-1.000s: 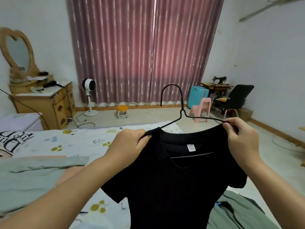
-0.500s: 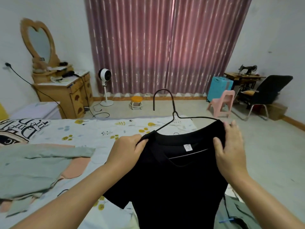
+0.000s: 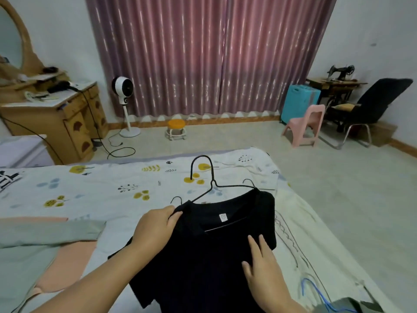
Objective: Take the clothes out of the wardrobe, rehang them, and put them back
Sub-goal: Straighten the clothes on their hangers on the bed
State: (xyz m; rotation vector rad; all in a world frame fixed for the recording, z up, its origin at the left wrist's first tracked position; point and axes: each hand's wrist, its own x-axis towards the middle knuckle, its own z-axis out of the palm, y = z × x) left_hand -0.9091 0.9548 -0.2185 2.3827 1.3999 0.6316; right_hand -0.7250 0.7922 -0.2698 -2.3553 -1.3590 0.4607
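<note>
Head view, lower centre of the frame: black T-shirt (image 3: 203, 256) is hanging on a black wire hanger (image 3: 211, 185), lying partly over a bed (image 3: 112, 188) with a leaf-and-flower patterned sheet. Hanger hook is standing clear above the neckline, just above centre frame; a white round label is showing inside the collar.

Left hand (image 3: 155, 227) is pinching the shirt's left shoulder, thumb and fingers closed on the fabric at the hanger's end. Right hand (image 3: 262, 265) is lying flat and open on the shirt's right side below the shoulder, fingers spread, gripping nothing.

Left edge of frame: grey-green garment (image 3: 33, 238) is lying over a peach-pink garment (image 3: 67, 263) on the bed. Lower right: a blue wire hanger (image 3: 316, 292) is resting on the sheet beside another grey garment (image 3: 352, 306).

Upper half of frame: pink curtains (image 3: 203, 55) are covering the far wall. Wooden dresser (image 3: 56, 114) is standing upper left, white pedestal fan (image 3: 124, 91) beside it. Small orange stool (image 3: 176, 128) is sitting at the curtain foot. Right side: turquoise suitcase (image 3: 297, 102), pink plastic chair (image 3: 304, 125), black chair (image 3: 370, 105), sewing machine (image 3: 339, 72).
</note>
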